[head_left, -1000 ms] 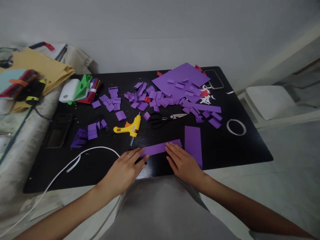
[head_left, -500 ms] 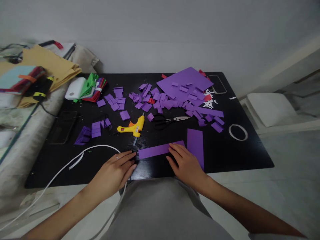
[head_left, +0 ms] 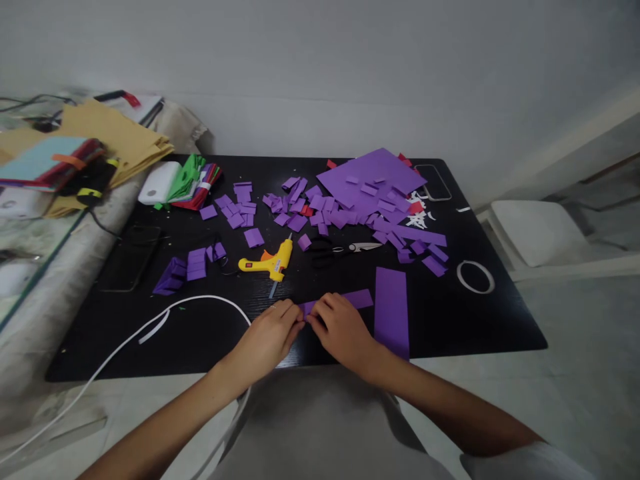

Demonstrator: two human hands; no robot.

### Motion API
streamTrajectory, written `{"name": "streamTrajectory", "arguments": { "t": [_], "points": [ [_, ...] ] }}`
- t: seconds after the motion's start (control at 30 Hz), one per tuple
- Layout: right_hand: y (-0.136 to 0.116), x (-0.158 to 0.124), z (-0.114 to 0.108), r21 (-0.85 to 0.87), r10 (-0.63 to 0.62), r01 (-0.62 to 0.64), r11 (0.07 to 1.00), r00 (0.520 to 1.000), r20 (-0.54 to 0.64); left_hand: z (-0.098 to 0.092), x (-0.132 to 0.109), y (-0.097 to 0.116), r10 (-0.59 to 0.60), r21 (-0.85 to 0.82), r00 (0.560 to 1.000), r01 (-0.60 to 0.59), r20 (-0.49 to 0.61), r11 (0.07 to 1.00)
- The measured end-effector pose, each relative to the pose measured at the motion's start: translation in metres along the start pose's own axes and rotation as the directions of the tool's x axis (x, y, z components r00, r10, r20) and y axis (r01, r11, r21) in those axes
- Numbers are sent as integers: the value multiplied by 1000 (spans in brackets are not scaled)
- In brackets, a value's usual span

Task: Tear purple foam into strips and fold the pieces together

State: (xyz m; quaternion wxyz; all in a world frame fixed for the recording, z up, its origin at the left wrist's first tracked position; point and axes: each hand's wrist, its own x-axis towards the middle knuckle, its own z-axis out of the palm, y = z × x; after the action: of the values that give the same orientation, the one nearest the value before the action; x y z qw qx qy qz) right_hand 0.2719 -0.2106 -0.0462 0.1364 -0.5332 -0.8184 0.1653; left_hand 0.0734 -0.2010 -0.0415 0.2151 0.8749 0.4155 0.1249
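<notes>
The left hand and the right hand are set close together, with the left part of a paper strip pinched in the curled fingers of both. The strip is plain purple, long and narrow with straight edges; a short piece is seen between the hands, its left end is mostly hidden by fingers, and its flat right end is left bare on the table just beyond the right hand. A wider purple sheet is placed beside the right hand, and a yellow glue gun is laid beyond the left.
</notes>
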Motion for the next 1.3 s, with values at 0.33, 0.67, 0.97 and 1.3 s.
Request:
{"name": "streamTrajectory", "arguments": {
  "t": [0.33,0.67,0.97,1.3],
  "points": [
    [30,-20,-11,129,88,-78,989,993,-75,-1,1,4,-49,-4,998,50,35,999],
    [60,-30,-35,183,280,-272,945,960,-18,-2,3,5,-29,34,998,27,52,999],
    [87,-38,-56,93,323,-320,943,946,-11,-3,4,4,-17,29,999,16,40,999],
    [85,-33,-66,116,304,-290,950,943,-132,-17,14,9,-133,-2,980,135,145,991]
  ]
}}
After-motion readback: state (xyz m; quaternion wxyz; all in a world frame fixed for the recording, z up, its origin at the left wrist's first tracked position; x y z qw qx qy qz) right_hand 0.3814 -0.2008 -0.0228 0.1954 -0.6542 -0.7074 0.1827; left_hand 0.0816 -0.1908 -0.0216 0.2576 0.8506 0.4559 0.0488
